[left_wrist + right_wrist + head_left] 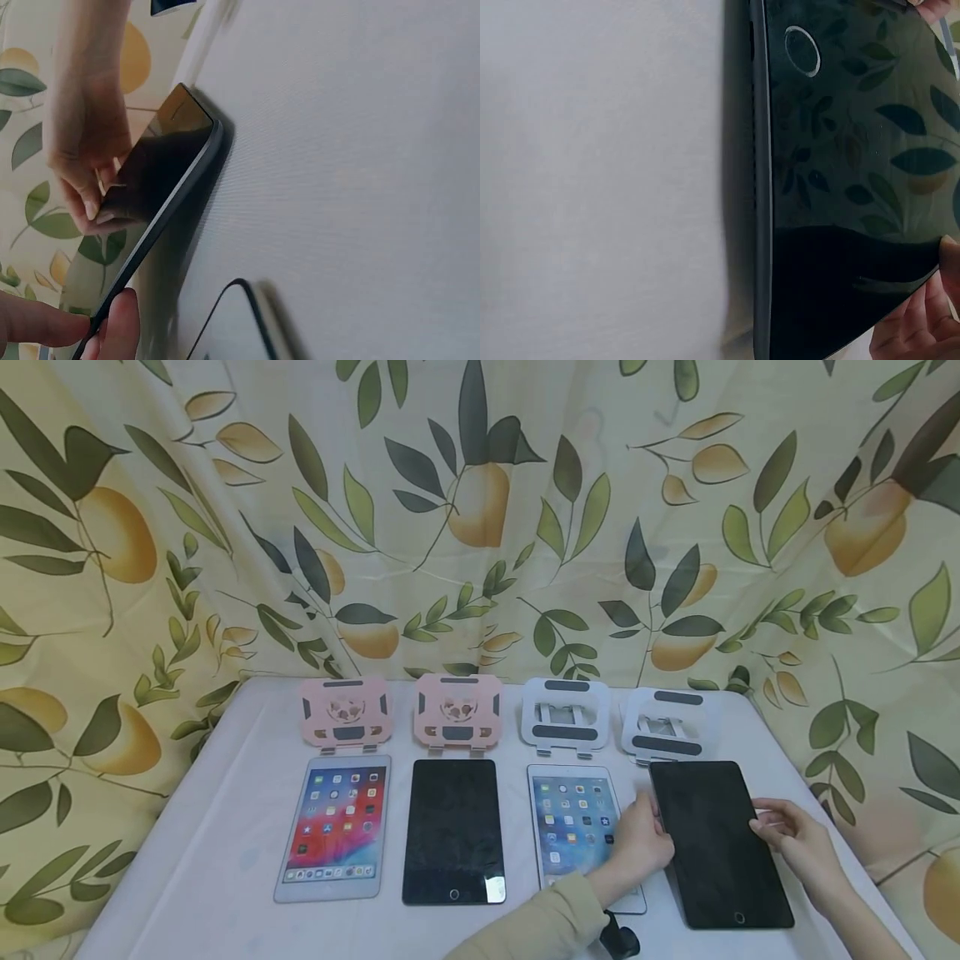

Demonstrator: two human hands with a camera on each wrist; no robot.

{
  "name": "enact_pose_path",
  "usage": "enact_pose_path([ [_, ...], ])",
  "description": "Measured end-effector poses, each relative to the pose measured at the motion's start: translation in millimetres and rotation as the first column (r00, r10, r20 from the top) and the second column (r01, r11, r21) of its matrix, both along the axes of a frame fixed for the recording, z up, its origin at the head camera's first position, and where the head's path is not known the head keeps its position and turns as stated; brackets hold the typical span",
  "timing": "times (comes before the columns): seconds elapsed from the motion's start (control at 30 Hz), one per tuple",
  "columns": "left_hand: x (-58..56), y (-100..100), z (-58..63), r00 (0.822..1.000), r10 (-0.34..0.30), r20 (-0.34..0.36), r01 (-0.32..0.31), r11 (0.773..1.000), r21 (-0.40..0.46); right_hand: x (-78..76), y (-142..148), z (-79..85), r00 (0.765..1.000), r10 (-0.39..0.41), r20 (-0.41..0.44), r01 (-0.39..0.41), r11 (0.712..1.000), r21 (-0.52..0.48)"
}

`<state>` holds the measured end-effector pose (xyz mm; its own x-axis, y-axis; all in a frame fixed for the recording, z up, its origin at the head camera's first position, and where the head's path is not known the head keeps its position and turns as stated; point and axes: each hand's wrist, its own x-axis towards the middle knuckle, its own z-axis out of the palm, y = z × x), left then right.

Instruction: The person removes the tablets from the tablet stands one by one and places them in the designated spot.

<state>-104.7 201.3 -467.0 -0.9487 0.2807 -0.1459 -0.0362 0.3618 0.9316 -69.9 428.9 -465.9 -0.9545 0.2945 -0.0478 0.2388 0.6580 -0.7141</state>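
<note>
A black tablet with a dark screen is held between both hands at the right end of the table. On its left long edge the left hand pinches it, thumb on the screen side and fingers underneath in the left wrist view. The right hand grips the opposite edge, with fingers reaching below the tablet. A shadow runs along the tablet's lower edge in the right wrist view. Beneath the left forearm lies a white tablet with a lit blue screen, partly covered by that hand and sleeve.
Further left lie another black tablet and a white tablet with a lit red-blue screen. Behind the row stand two pink stands and two white stands. A patterned curtain hangs at the table's back edge.
</note>
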Motion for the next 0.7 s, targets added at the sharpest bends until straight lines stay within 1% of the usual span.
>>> enact_pose_path([
  [0.1,2.4,1.3,-4.0,1.0,-0.008,-0.014,0.008,1.0,-0.004,1.6,1.6,-2.2,0.999,-0.004,0.04,0.003,1.0,0.017],
  [0.23,3.8,2.9,-7.9,1.0,-0.022,-0.023,0.021,1.0,-0.017,2.2,2.7,-3.7,0.997,-0.01,0.071,0.007,0.999,0.034],
  [0.4,3.8,4.0,-8.4,0.999,-0.032,-0.025,0.031,0.998,-0.049,0.9,3.0,-4.4,0.992,-0.02,0.126,0.014,0.999,0.048],
  [0.5,3.8,4.4,-7.9,0.999,-0.034,-0.024,0.033,0.998,-0.062,-1.0,4.3,-4.7,0.986,-0.012,0.167,0.004,0.999,0.045],
  [0.7,4.9,2.9,-6.9,0.999,-0.036,0.036,0.039,0.997,-0.065,-4.0,7.6,-8.0,0.982,0.018,0.19,-0.032,0.997,0.07],
])
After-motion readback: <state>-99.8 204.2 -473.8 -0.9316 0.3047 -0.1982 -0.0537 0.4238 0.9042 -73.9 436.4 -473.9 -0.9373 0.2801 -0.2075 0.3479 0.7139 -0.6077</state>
